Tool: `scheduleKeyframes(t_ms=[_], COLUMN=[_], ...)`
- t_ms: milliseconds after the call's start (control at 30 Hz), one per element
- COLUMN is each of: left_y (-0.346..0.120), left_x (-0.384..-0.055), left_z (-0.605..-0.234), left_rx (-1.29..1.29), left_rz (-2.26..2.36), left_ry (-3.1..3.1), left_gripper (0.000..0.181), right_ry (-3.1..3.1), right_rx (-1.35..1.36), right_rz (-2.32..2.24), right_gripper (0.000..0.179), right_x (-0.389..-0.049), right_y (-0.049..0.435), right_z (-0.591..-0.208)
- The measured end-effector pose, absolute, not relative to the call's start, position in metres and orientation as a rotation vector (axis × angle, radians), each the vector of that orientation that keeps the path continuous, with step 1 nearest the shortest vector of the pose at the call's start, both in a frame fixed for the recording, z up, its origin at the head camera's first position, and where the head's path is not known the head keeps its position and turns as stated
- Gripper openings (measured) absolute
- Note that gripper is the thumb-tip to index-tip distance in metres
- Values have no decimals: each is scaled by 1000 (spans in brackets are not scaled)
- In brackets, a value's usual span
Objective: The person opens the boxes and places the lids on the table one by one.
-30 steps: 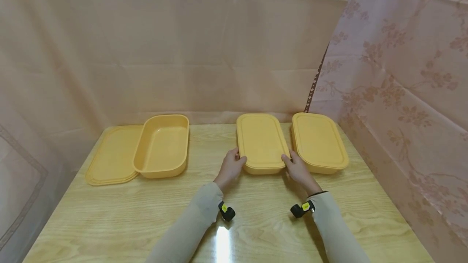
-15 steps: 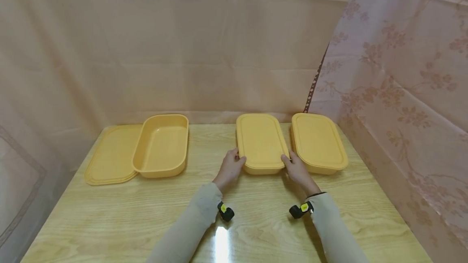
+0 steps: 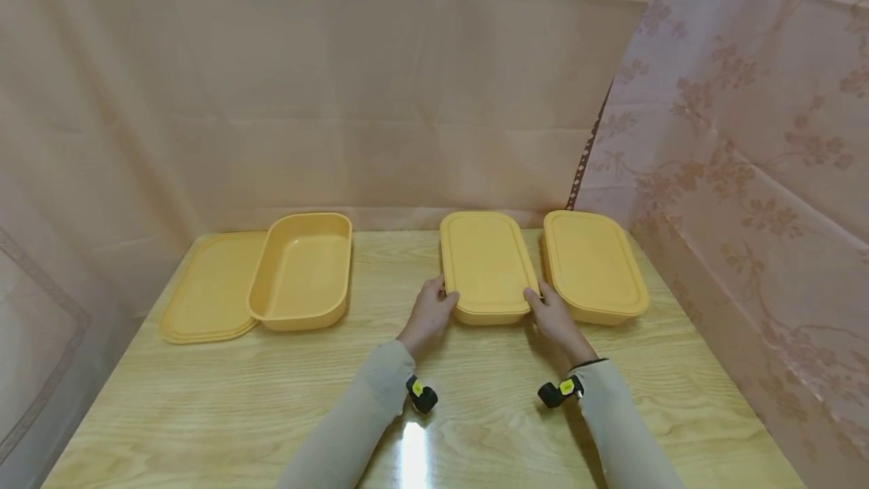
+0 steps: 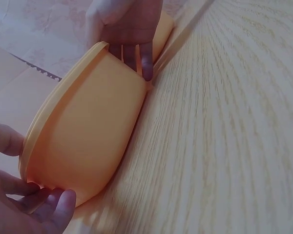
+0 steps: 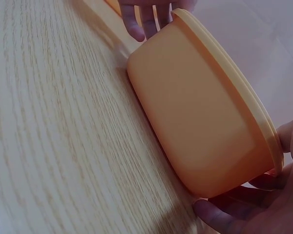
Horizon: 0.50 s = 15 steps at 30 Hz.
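Found lidded yellow box (image 3: pixel 487 259) upright on wood-grain table (image 3: pixel 204 413), slightly right of centre, toward the far edge; noted with lid seated over the rim, base resting on the tabletop. Clamped at its near left corner by left hand (image 3: pixel 429 312), with thumb on the lid edge and fingers bent below the rim against the side wall; clamped likewise at its near right corner by right hand (image 3: pixel 553 323); confirmed in both wrist views, with near end wall bare between the hands. Logged just beside, on the right: second lidded box (image 3: pixel 596 262), near the right hand's knuckles; logged well apart on the left: open box (image 3: pixel 299 270), overlapping in view a flat lid (image 3: pixel 210 289); cannot tell if resting on it. Observed behind: plain draped cloth (image 3: pixel 305 96), adjoining floral cloth (image 3: pixel 760 134) at right.
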State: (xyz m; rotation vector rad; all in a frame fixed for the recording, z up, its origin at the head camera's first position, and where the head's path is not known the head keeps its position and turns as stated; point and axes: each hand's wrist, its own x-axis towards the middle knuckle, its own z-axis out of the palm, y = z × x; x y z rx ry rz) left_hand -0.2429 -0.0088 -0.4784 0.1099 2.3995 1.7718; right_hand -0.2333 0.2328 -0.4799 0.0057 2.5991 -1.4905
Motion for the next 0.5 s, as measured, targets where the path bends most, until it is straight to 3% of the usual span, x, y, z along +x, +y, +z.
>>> scheduleKeyframes(t_ms=[500], left_y=[-7], left_x=[-239], left_z=[-481], left_rx=[64], left_rz=[1760], left_ry=[2436], left_gripper=[58], right_ry=[2595], right_rx=[68], right_rz=[-1529], right_gripper=[60], right_x=[-234], right_y=[229], right_z=[-483])
